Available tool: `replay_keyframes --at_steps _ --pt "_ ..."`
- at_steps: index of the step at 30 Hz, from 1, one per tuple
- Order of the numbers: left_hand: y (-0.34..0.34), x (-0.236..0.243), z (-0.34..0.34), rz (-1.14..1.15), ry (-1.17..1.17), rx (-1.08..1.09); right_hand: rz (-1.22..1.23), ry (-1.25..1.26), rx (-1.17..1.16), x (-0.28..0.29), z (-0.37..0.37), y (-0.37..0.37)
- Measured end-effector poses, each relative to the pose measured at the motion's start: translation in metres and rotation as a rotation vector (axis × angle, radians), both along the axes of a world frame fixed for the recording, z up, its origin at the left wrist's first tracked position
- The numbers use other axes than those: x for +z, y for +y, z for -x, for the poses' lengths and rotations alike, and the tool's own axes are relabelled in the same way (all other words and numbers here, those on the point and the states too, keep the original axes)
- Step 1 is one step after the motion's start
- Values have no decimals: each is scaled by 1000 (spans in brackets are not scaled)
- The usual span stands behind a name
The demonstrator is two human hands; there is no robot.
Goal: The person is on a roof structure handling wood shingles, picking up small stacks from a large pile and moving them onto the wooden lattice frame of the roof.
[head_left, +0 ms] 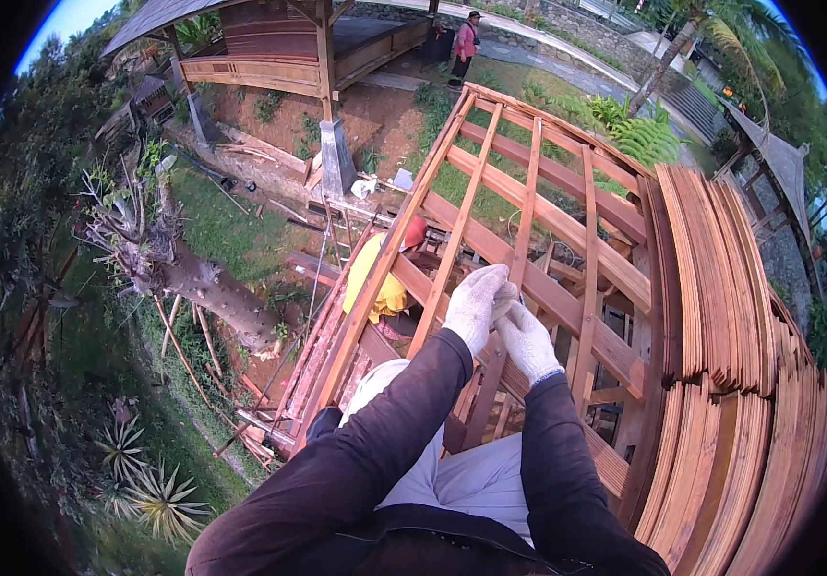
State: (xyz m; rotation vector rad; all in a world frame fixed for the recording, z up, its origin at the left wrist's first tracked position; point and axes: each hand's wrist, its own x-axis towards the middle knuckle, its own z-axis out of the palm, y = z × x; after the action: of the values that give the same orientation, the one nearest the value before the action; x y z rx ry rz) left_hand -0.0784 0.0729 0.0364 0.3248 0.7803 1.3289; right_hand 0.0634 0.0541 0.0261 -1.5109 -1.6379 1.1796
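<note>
The gloved left hand [476, 305] and gloved right hand [528, 348] meet with fingers curled inward, tips close together; I cannot tell whether they pinch something small (thick knit hides it). For such fine handling, steady the wrists against each other and work above solid timber, since a dropped piece could slip through the open roof frame [615, 350]. The nearest batten [528, 182] runs from beneath the hands toward twelve o'clock. The stacked wooden shingles [711, 278], at two to four o'clock, look poor to lean on. Past the battens at nine-to-ten crouches a yellow-topped co-worker [365, 274]: fumbles matter. A pavilion [255, 75] stands at eleven.
</note>
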Motion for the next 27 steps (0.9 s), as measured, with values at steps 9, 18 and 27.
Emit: replay_keyframes --at_steps 9,18,27 --pt "-1 1 -20 8 49 -41 169 -448 178 -31 -22 -3" --pt "15 -27 -19 -75 69 119 -941 -282 -154 144 4 55" --pt "9 -10 -9 -12 95 110 -1280 -567 -98 292 50 57"
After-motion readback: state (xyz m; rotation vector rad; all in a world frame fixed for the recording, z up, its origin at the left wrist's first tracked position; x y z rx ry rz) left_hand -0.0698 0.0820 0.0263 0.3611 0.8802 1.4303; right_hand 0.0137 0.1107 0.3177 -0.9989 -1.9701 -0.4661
